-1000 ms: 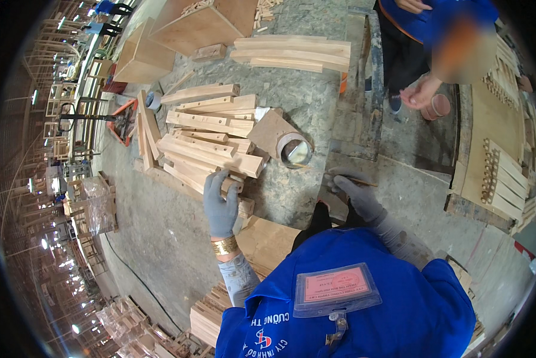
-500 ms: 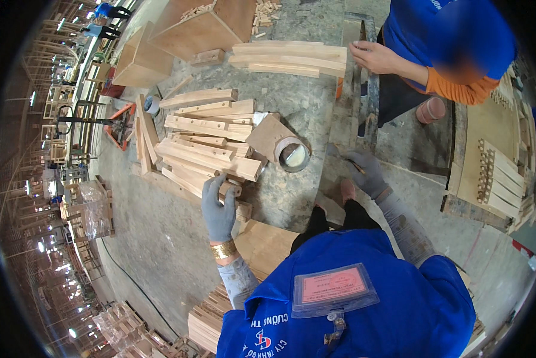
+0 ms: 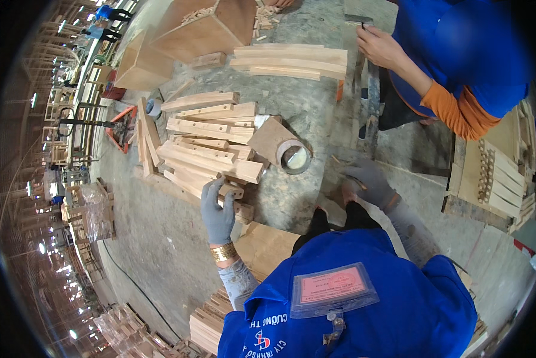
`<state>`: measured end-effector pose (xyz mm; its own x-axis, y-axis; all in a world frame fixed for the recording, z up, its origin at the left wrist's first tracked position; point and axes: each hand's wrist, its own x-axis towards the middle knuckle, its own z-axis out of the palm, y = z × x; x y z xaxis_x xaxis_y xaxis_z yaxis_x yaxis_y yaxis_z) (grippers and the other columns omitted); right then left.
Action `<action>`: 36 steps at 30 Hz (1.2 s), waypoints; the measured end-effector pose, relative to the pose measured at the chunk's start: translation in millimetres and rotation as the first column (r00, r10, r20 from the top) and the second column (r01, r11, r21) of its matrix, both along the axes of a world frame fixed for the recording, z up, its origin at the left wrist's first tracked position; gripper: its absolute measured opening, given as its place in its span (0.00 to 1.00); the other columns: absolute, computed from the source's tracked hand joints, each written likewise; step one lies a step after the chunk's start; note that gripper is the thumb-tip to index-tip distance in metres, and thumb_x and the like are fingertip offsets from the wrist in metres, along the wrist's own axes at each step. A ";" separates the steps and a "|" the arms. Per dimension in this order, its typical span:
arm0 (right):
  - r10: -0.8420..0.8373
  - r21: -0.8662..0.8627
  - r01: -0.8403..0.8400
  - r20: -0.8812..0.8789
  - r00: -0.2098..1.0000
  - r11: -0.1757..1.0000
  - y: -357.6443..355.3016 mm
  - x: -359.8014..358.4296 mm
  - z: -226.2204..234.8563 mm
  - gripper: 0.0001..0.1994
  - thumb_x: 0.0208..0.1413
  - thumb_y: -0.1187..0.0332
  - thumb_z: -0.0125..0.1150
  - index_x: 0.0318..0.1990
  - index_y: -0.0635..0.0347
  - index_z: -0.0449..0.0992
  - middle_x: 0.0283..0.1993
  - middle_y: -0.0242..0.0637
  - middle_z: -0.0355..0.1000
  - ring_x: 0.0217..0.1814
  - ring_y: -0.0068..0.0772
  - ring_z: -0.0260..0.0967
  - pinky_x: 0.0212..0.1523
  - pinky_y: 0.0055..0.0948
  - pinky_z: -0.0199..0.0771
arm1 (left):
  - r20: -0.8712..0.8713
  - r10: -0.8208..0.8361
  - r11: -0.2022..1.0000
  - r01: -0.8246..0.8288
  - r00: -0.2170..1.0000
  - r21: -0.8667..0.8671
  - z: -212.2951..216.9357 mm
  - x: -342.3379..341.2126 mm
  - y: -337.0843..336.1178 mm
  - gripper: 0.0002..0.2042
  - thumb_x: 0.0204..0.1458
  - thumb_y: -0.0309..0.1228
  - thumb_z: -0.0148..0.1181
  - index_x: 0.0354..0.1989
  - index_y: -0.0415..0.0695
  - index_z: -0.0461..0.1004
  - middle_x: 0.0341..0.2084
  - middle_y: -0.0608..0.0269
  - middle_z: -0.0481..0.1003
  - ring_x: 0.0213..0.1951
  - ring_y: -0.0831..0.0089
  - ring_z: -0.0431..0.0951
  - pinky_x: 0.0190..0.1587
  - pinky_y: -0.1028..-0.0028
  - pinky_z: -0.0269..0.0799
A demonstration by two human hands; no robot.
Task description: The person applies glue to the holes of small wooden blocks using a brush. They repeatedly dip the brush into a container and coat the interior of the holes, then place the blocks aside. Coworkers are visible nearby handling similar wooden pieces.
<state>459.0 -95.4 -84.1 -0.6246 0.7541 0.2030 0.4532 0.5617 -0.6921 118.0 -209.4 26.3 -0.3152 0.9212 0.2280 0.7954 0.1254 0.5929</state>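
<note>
My left hand (image 3: 218, 213), in a grey glove, curls its fingers and thumb about the near end of a wooden piece (image 3: 232, 191) at the front of a pile. More pale wooden pieces (image 3: 205, 154) with round holes lie stacked beyond it. Off to the right, my gloved right hand (image 3: 370, 184) is closed around a thin stick (image 3: 356, 181) whose far tip is hard to make out; it may be a brush. Between the hands and farther off, a round pot (image 3: 293, 156) with pale contents sits beside a brown board (image 3: 272, 138).
Flat wooden slats (image 3: 292, 61) lie at the table's far side, near a wooden bin (image 3: 205, 30) and scattered dowels (image 3: 265, 22). A co-worker (image 3: 459, 53) stands at the far right. Slats with dowelled ends (image 3: 499, 179) rest on a right-hand stack.
My right hand has moved slightly down with the stick. My left hand stays at the wooden piece. The co-worker has leaned nearer, hand raised toward the far edge.
</note>
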 end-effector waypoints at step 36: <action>0.185 0.068 -0.206 0.238 0.954 0.976 102.2 -299.6 7.1 0.24 0.41 0.67 0.59 0.50 0.55 0.65 0.45 0.46 0.68 0.45 0.50 0.70 0.44 0.43 0.71 | 0.386 0.196 0.615 -0.420 0.901 0.668 67.0 -104.4 5.8 0.19 0.52 0.30 0.56 0.51 0.36 0.66 0.52 0.53 0.68 0.55 0.61 0.66 0.59 0.65 0.59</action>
